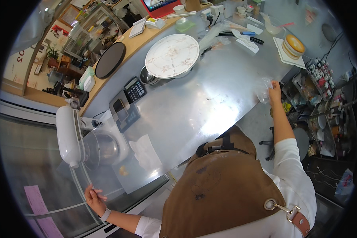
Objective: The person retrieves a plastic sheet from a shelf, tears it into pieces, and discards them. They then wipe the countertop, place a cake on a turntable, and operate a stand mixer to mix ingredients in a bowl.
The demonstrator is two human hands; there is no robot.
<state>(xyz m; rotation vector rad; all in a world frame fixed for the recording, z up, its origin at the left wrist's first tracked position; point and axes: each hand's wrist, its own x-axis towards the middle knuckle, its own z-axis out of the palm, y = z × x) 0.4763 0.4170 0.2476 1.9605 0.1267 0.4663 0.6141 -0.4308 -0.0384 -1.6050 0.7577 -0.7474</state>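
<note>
My right hand [275, 92] grips a crumpled piece of clear plastic [263, 90] by the right edge of the metal work table [178, 113]. Off the table's near-left corner, my left hand [95, 200] is raised with loosely bent fingers, and I see nothing held in it. A pale band [105, 214] circles that wrist. Just above it stands a white stand mixer [69, 134] with a metal bowl [108, 148]. White paper [145, 153] lies on the table beside the mixer. Behind my left hand are glass panels [32, 166] in white frames.
A round white turntable [172, 56] stands at the table's back, near a calculator [134, 89]. A layered cake [293, 47] sits on a white board [288, 56] at the far right. Dark-handled knives [257, 40] lie nearby. Crowded shelves [321, 116] and a stool [300, 141] are to my right.
</note>
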